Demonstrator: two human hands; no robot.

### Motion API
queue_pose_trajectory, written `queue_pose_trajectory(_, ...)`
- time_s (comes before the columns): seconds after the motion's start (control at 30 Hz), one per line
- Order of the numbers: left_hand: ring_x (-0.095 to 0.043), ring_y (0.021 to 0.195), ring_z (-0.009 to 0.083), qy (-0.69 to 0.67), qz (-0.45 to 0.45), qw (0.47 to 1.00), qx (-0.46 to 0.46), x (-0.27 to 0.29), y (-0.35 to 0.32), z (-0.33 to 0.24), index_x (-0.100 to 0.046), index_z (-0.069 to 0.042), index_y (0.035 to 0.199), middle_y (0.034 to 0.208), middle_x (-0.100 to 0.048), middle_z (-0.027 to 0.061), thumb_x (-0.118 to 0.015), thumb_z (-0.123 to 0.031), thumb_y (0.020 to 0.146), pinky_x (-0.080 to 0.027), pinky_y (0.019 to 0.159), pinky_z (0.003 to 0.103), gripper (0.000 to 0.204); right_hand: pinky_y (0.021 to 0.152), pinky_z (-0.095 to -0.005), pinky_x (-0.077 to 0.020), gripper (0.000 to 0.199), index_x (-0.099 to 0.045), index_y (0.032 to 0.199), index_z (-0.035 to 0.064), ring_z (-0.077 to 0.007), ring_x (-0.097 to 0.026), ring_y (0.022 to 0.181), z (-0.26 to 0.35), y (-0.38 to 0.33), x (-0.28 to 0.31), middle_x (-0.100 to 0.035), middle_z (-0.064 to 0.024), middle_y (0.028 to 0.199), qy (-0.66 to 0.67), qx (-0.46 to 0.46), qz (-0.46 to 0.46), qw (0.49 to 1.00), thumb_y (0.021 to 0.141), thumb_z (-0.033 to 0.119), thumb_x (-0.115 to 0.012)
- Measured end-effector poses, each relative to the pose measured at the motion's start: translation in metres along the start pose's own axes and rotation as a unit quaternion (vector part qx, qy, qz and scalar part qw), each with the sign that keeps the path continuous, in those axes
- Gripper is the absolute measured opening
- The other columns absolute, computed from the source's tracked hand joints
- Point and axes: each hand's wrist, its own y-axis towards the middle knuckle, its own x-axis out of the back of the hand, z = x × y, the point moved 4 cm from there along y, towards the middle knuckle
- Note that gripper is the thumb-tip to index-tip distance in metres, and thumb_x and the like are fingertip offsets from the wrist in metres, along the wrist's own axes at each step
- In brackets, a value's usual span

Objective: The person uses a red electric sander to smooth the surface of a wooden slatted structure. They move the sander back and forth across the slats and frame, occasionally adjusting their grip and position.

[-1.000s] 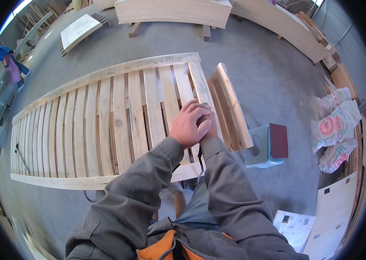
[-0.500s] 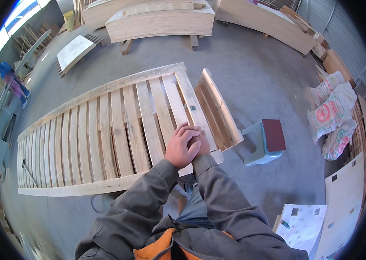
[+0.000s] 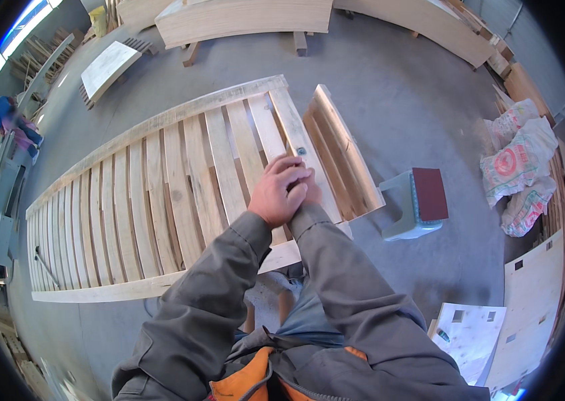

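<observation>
A long slatted wooden frame (image 3: 115,289) stretches away to my left, many pale slats lying across it. Near its right end, my left hand (image 3: 277,194) is closed, its fingers curled over my right hand. My right hand (image 3: 311,192) is closed too, mostly covered, against the end plank (image 3: 320,184). Whatever the two hands grip is hidden between them. Just beyond the fingers, a small dark metal fitting (image 3: 301,151) sits on that plank. Beside the plank stands a grooved wooden end piece (image 3: 343,157).
A pale blue stool (image 3: 403,207) with a dark red top stands to the right. A thin dark tool (image 3: 45,267) lies on the frame's far left. White sacks (image 3: 520,164) and cut panels (image 3: 466,337) line the right side. A person in blue (image 3: 8,117) stands at a machine far left.
Both hands, still together, have moved away from my body along the end plank, nearer to the metal fitting. The whole view has shifted slightly.
</observation>
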Motion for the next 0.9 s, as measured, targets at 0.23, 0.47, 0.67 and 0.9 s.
queue_pose_trajectory(0.23,-0.058,0.137,0.0382,0.002,-0.004,1.000,0.028,0.029,0.032,0.053,-0.079,-0.005,0.123,0.144,-0.065,0.0196,-0.063,-0.014,0.089,-0.043,0.120,0.047,0.038,0.090,-0.0420,-0.0578,0.034,-0.052,0.139,0.0180,-0.0270,-0.072,0.117,0.017,0.070,-0.036,-0.069,-0.0078,0.132,0.050,-0.005,-0.008,0.999,0.109,0.036,-0.052)
queue_pose_trajectory(0.47,-0.058,0.136,0.0385,-0.048,-0.022,0.998,0.041,0.037,0.068,0.091,-0.082,-0.008,0.117,0.139,-0.067,0.0205,-0.062,-0.017,0.089,-0.044,0.119,0.046,0.036,0.097,-0.0384,-0.0590,0.041,-0.054,0.142,0.0178,-0.0255,-0.071,0.123,0.033,0.113,-0.040,-0.069,-0.0068,0.137,0.029,-0.022,-0.009,0.999,0.107,0.038,-0.058)
queue_pose_trajectory(0.67,-0.060,0.133,0.0368,-0.061,-0.031,0.997,0.024,0.040,0.100,0.115,-0.082,-0.006,0.117,0.137,-0.068,0.0198,-0.063,-0.017,0.090,-0.046,0.118,0.044,0.035,0.100,-0.0378,-0.0591,0.042,-0.058,0.142,0.0190,-0.0250,-0.070,0.125,0.009,0.181,-0.063,-0.069,-0.0066,0.138,0.143,0.027,-0.051,0.988,0.105,0.040,-0.062)
queue_pose_trajectory(0.9,-0.061,0.134,0.0336,-0.041,-0.036,0.998,0.028,0.061,0.128,0.143,-0.081,-0.002,0.120,0.139,-0.068,0.0209,-0.062,-0.018,0.091,-0.046,0.117,0.042,0.038,0.098,-0.0390,-0.0597,0.048,-0.060,0.140,0.0154,-0.0287,-0.072,0.123,0.053,0.210,-0.046,-0.071,-0.0124,0.135,0.076,0.000,-0.021,0.997,0.102,0.044,-0.066)
